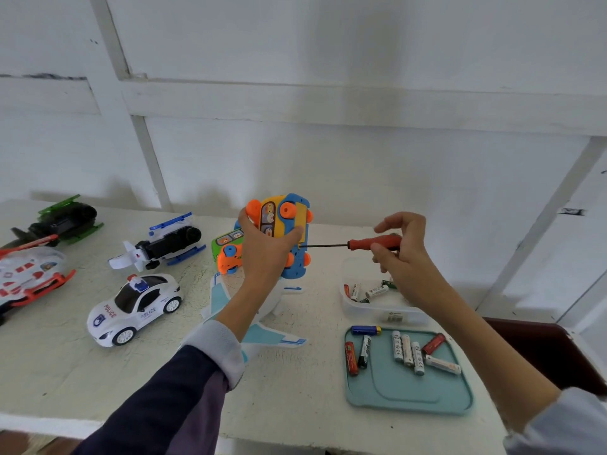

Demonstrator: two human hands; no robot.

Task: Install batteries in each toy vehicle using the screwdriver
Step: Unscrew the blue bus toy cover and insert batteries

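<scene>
— Left hand (262, 247)?
— Gripping one blue-and-yellow toy bus (290, 236) above the desk (82, 372), underside turned right, orange wheels showing.
— Right hand (399, 247)?
— Pinching the red handle of one screwdriver (361, 243), shaft level, tip touching the bus underside.
— Other vehicles?
— Six. Second toy bus, green and orange (227, 251), just behind the left hand. White toy airplane (259, 310) beneath the left wrist. White police car (136, 308) left of centre. White-and-blue toy helicopter (161, 246) behind it. Black-and-green helicopter (64, 221) at the far left corner. Red-and-white helicopter (28, 277) at the left edge.
— Batteries?
— Nine counted on one teal tray (407, 389) near the front right edge: one blue, two red, one black, five white. More in one clear tub (382, 310) just behind the tray; cannot tell how many.
</scene>
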